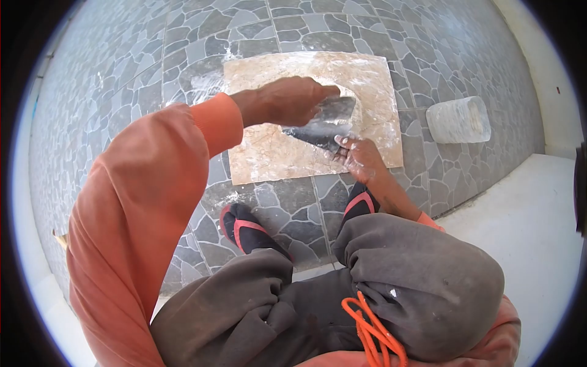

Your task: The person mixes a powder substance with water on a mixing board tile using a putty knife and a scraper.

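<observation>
My left hand is closed, knuckles up, on a putty knife whose broad grey blade points toward my right hand. My right hand, its fingertips white with paste, pinches the edge of a dark flat scraper. The two blades meet or overlap above a tan marbled board, and motion blurs them. Their handles are mostly hidden. White smears cover much of the board, with a whiter patch of paste behind the blades.
A translucent, white-streaked plastic container lies on its side to the right of the board. Grey stone-pattern tiles make up the floor, with white smudges at left. My sandalled feet are at the board's near edge. A pale wall stands at right.
</observation>
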Tool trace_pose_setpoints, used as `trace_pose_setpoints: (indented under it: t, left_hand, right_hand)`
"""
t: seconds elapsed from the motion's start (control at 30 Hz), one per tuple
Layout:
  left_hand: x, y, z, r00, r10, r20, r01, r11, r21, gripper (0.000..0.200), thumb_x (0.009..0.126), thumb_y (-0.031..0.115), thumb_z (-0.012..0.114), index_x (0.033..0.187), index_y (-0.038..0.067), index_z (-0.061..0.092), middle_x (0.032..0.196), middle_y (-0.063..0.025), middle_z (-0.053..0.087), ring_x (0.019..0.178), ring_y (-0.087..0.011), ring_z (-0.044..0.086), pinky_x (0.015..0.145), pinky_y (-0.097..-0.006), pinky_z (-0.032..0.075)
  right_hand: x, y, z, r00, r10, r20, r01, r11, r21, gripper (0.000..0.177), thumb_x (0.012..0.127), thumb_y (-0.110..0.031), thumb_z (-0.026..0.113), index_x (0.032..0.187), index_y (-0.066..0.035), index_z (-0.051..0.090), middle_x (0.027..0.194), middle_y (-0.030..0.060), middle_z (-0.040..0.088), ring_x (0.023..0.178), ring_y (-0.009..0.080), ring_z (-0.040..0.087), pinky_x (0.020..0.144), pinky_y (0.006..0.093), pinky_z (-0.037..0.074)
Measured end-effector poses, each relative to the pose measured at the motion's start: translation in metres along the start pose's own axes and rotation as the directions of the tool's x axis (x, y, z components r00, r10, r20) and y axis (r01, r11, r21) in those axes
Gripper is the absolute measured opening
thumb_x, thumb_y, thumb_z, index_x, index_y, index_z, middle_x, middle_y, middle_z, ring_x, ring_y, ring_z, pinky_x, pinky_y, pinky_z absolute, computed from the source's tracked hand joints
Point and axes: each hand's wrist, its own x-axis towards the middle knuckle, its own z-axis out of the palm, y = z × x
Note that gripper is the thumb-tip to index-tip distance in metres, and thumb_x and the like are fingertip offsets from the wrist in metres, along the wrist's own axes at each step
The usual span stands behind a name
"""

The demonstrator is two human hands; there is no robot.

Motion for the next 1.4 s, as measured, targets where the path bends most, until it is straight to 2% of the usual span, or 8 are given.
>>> trace_pose_setpoints:
  t: [0.47, 0.63, 0.77, 0.97, 1.0, 1.1, 1.23, 1.4]
  left_hand:
    - [0.032, 0.004, 0.017, 0.987, -0.142, -0.08, 0.15, 0.983, 0.106, 0.039, 0.087, 0.002, 0.052, 0.125, 0.003, 0.049, 0.1, -0.0235, 0.067, 0.094, -0.041, 0.065, 0.081, -0.0521, 0.05]
    - [0.034, 0.001, 0.002, 0.963, -0.255, -0.091, 0.261, 0.963, 0.06, 0.048, 0.088, 0.007, 0.057, 0.135, 0.002, 0.045, 0.101, -0.0253, 0.067, 0.095, -0.04, 0.065, 0.082, -0.0489, 0.051]
    - [0.028, -0.005, -0.01, 0.951, -0.293, -0.098, 0.299, 0.953, 0.049, 0.053, 0.088, 0.007, 0.057, 0.139, 0.002, 0.041, 0.101, -0.027, 0.067, 0.094, -0.04, 0.065, 0.083, -0.0479, 0.05]
    - [0.011, -0.019, -0.017, 0.938, -0.32, -0.133, 0.334, 0.938, 0.097, 0.052, 0.087, 0.005, 0.056, 0.136, -0.002, 0.042, 0.1, -0.0301, 0.065, 0.092, -0.0415, 0.065, 0.081, -0.0474, 0.051]
    - [0.006, -0.02, -0.019, 0.933, -0.329, -0.145, 0.345, 0.932, 0.106, 0.052, 0.087, 0.005, 0.056, 0.136, -0.002, 0.042, 0.1, -0.03, 0.065, 0.092, -0.0415, 0.065, 0.082, -0.0476, 0.051]
    - [-0.02, -0.02, -0.037, 0.913, -0.386, -0.132, 0.399, 0.912, 0.094, 0.051, 0.088, 0.007, 0.057, 0.137, -0.002, 0.042, 0.101, -0.0292, 0.066, 0.094, -0.0415, 0.065, 0.085, -0.0484, 0.051]
    - [-0.053, -0.027, -0.077, 0.901, -0.429, 0.069, 0.422, 0.901, 0.097, 0.051, 0.087, 0.0, 0.05, 0.138, -0.001, 0.041, 0.103, -0.0272, 0.066, 0.094, -0.0372, 0.066, 0.083, -0.0468, 0.056]
    - [-0.055, -0.039, -0.086, 0.859, -0.499, -0.118, 0.512, 0.842, 0.169, 0.054, 0.086, 0.002, 0.054, 0.138, -0.001, 0.042, 0.111, -0.0299, 0.062, 0.107, -0.0428, 0.06, 0.093, -0.0462, 0.048]
  right_hand:
    - [-0.018, -0.105, -0.008, 1.0, -0.007, 0.016, 0.014, 0.878, -0.479, 0.02, 0.083, -0.006, 0.07, 0.098, 0.004, 0.063, 0.081, 0.0074, 0.063, 0.066, 0.0174, 0.061, 0.066, 0.0319, 0.055]
    - [-0.037, -0.186, 0.012, 0.998, -0.018, 0.06, 0.062, 0.292, -0.954, 0.018, 0.078, -0.009, 0.069, 0.092, 0.003, 0.065, 0.076, 0.0063, 0.061, 0.064, 0.0151, 0.058, 0.055, 0.032, 0.05]
    - [-0.045, -0.236, 0.05, 0.996, -0.073, 0.053, 0.043, -0.132, -0.99, 0.016, 0.076, -0.01, 0.067, 0.083, 0.004, 0.065, 0.073, 0.0065, 0.06, 0.064, 0.014, 0.055, 0.052, 0.0312, 0.047]
    - [-0.016, -0.251, 0.081, 0.989, -0.102, 0.106, 0.123, 0.179, -0.976, 0.013, 0.077, -0.006, 0.064, 0.084, 0.006, 0.065, 0.082, 0.0108, 0.063, 0.068, 0.0173, 0.059, 0.056, 0.0337, 0.051]
    - [0.018, -0.256, 0.058, 0.986, -0.039, 0.163, 0.164, 0.431, -0.887, 0.014, 0.078, -0.001, 0.063, 0.089, 0.008, 0.065, 0.088, 0.0126, 0.065, 0.072, 0.019, 0.062, 0.06, 0.0335, 0.055]
    - [0.045, -0.238, 0.035, 0.986, -0.032, 0.164, 0.136, 0.727, -0.673, 0.018, 0.078, 0.004, 0.063, 0.094, 0.01, 0.064, 0.091, 0.0136, 0.066, 0.077, 0.0187, 0.065, 0.065, 0.0319, 0.059]
    - [0.045, -0.224, 0.023, 0.994, -0.005, 0.109, 0.094, 0.547, -0.832, 0.009, 0.078, 0.004, 0.066, 0.086, 0.009, 0.066, 0.088, 0.0154, 0.067, 0.079, 0.0218, 0.066, 0.067, 0.0336, 0.058]
    - [0.061, -0.244, 0.009, 0.98, 0.038, 0.194, 0.148, 0.512, -0.846, 0.017, 0.076, 0.005, 0.069, 0.091, 0.01, 0.064, 0.085, 0.013, 0.067, 0.075, 0.0186, 0.067, 0.064, 0.0327, 0.059]
